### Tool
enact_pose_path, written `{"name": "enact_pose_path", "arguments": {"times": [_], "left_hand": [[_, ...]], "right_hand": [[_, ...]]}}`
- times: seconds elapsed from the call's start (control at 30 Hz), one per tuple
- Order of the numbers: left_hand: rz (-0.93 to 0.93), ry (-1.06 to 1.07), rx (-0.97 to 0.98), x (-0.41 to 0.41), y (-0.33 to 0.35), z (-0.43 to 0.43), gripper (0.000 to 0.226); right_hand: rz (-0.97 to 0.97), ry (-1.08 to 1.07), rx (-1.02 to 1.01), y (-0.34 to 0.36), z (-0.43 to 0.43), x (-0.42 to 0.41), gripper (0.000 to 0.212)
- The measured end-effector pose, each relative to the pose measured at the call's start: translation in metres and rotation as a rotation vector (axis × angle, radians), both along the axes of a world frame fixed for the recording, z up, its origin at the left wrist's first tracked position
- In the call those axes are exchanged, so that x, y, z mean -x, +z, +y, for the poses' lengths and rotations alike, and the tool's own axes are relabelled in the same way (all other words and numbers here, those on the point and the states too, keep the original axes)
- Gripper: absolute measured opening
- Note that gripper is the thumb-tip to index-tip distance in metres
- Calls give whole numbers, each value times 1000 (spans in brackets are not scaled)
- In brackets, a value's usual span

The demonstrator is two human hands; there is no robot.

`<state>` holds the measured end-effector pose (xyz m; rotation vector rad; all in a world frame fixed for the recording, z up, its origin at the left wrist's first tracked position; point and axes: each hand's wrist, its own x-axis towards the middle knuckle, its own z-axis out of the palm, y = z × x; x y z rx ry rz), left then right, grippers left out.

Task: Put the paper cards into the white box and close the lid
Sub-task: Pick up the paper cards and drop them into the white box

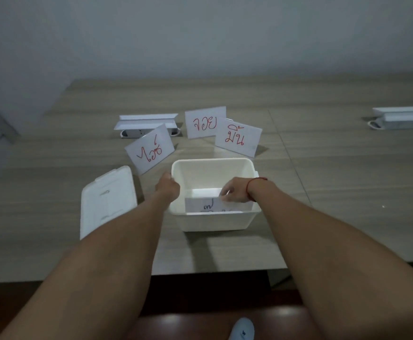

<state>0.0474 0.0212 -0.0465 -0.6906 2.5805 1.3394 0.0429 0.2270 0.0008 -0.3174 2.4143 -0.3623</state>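
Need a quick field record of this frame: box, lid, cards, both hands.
box: white, open, near table edge
lid: off, flat on the table left of box
card in box: one, dark writing, partly hidden
cards outside: three with red writing, behind box: left, middle, right
left hand: at box's left rim, steadying it
right hand: inside box, grip on the card's top edge
table: wood grain
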Motion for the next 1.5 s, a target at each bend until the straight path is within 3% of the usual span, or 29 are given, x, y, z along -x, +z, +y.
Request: {"name": "enact_pose_path", "arguments": {"times": [0.07, 0.13, 0.23, 0.33, 0.47, 0.8, 1.13, 1.23, 1.33, 1.5], "left_hand": [[11, 13, -3, 1, -1, 0, 43], [18, 22, 14, 2, -3, 1, 41], [26, 49, 65, 4, -9, 2, 39], [61, 76, 126, 10, -15, 2, 40], [95, 88, 177, 24, -21, 3, 39], [119, 101, 237, 75, -22, -5, 34], [147, 87, 291, 146, -20, -26, 36], [161, 130, 379, 166, -9, -43, 41], [189, 186, 587, 186, 0, -71, 37], [-11, -46, 703, 195, -20, -109, 32]], "right_hand": [[-125, -12, 8, -3, -3, -3, 28], [-102, -100, 79, -6, -4, -3, 26], [254, -353, 133, -11, 0, 5, 26], [522, -508, -32, -15, 6, 14, 35], [254, -705, -23, -26, 8, 31, 63], [232, -655, 15, -30, 4, 84, 63], [306, -612, -83, -31, -25, 146, 69], [346, -649, -107, -35, -32, 155, 66], [383, -674, -139, -40, -35, 160, 64], [428, -696, -151, -48, -37, 169, 64]]}}
